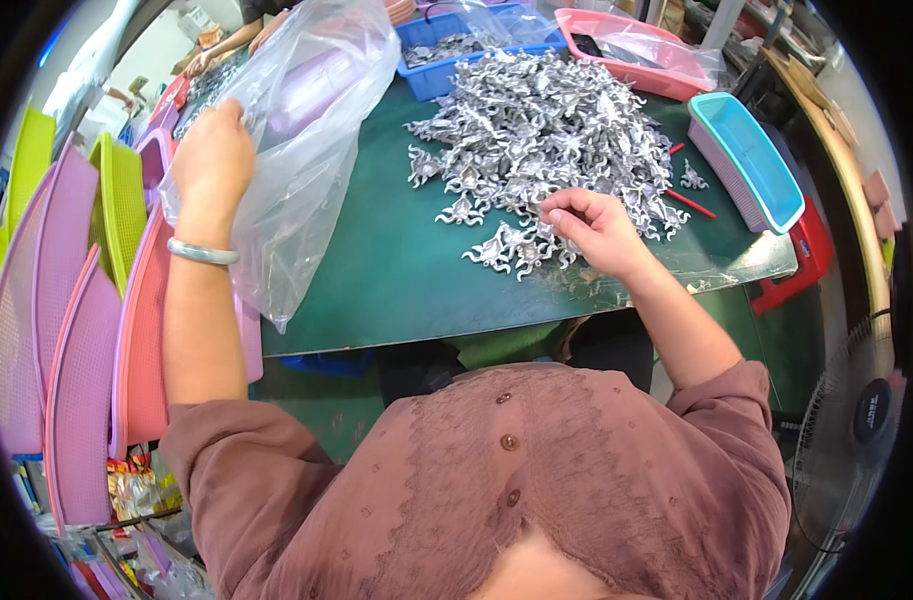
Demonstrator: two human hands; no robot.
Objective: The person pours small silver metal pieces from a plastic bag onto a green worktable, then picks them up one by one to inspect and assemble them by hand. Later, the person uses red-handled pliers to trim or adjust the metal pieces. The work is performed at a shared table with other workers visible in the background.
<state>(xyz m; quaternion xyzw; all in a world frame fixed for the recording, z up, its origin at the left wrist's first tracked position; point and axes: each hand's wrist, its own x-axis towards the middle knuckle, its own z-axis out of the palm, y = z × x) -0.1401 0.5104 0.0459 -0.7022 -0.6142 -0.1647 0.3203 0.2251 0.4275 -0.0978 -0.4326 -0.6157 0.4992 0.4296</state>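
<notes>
At the left, my left hand [215, 155] is closed on a large clear plastic bag [322, 165], which hangs over the table's left edge. A heap of silver metal pieces [547, 125] with wavy, star-like arms covers the middle and far part of the green table [377, 270]. My right hand [592, 228] is at the heap's near edge, thumb and fingers drawn together. What it pinches, if anything, cannot be made out. Several loose metal pieces [512, 247] lie just left of that hand.
Beyond the heap stand a blue basket [432, 80] of metal pieces and a pink basket [667, 82] with plastic in it. A turquoise-lined basket [745, 160] sits at the right. Purple baskets [82, 390] are stacked left. A fan [847, 430] stands lower right; another person's arm [227, 45] is far left.
</notes>
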